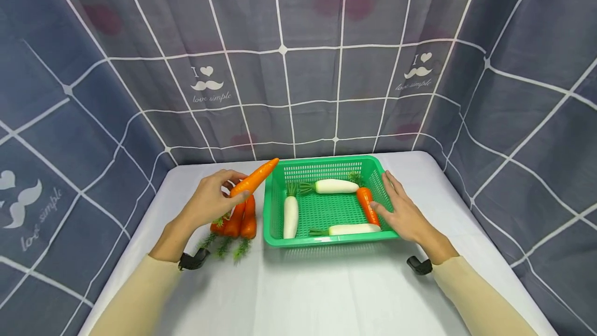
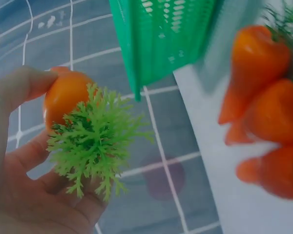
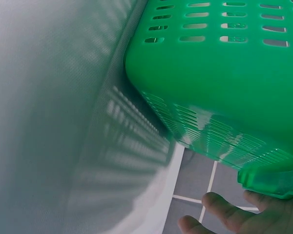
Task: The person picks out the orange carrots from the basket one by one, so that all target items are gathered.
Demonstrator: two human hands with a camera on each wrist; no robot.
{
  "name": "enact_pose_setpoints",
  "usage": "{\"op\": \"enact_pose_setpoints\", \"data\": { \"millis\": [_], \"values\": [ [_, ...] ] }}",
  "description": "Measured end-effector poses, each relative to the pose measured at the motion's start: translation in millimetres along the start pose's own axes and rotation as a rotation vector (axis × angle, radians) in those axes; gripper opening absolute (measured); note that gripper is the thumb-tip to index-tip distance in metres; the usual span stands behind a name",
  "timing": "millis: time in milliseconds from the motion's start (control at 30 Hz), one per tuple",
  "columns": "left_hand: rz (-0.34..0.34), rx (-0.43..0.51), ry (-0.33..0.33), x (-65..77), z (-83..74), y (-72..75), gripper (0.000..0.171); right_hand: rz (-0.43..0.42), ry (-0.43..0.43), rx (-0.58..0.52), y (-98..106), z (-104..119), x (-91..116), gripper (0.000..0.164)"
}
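We read clock positions in the head view, about the middle of the basket (image 1: 322,214).

Left hand (image 1: 210,198): at 9 o'clock, outside the basket. Its grip holds one carrot (image 1: 254,179), thumb on one side and fingers on the other. We note the carrot raised, tip toward 2 o'clock, near the basket's 10 o'clock corner; we cannot tell whether it touches the rim. In the left wrist view its leafy end faces us, the green tuft spread in front of the fingers.

Right hand (image 1: 403,211): at 3 o'clock, against that end of the basket. Its grip is wide: fingers straight, thumb apart and reaching inward over the rim.

Basket contents, we count four: a radish at 9 (image 1: 290,217), a radish at 12 (image 1: 337,186), a radish at 6 (image 1: 354,229), and a second carrot (image 1: 367,204) at 3, near the right thumb. Leaves of the first point to 12, of the other two radishes to 9.

On the desk (image 1: 317,294) we find three loose carrots (image 1: 249,222), side by side between 8 and 9, leaves toward 7. Gray gridded cloth (image 1: 312,82) hangs beyond, at 12.
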State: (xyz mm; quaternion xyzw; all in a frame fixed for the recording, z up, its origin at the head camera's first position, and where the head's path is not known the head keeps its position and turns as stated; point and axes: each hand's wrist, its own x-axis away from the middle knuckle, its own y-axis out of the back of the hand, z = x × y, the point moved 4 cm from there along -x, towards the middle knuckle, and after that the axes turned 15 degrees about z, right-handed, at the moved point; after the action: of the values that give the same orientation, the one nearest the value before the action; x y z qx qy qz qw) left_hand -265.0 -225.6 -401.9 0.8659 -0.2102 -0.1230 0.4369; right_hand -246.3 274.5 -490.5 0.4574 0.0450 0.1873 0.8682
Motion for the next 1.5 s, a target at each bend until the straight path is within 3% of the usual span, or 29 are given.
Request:
{"op": "enact_pose_setpoints", "data": {
  "millis": [267,500,633,967,1200,1500],
  "values": [
    [-0.033,-0.009,0.125,23.9,33.2,8.7,0.045,-0.003,0.004,0.003,1,-1,0,0.1],
    [-0.029,0.02,0.259,42.7,57.6,6.8,0.051,0.0,0.005,0.004,1,0,1,0.098],
    [-0.006,0.052,0.345,49.7,73.8,3.6,0.056,0.006,-0.003,0.0,0,0,3,0.098],
    [0.032,0.04,0.462,59.8,104.9,0.6,0.061,-0.002,0.005,-0.002,0,2,2,0.098],
    [0.087,0.046,0.496,66.0,119.3,-7.4,0.059,0.004,0.007,-0.005,0,2,1,0.098],
    [0.1,0.055,0.497,67.3,123.9,-15.9,0.059,0.005,0.004,-0.004,1,3,2,0.098]
  ]
}}
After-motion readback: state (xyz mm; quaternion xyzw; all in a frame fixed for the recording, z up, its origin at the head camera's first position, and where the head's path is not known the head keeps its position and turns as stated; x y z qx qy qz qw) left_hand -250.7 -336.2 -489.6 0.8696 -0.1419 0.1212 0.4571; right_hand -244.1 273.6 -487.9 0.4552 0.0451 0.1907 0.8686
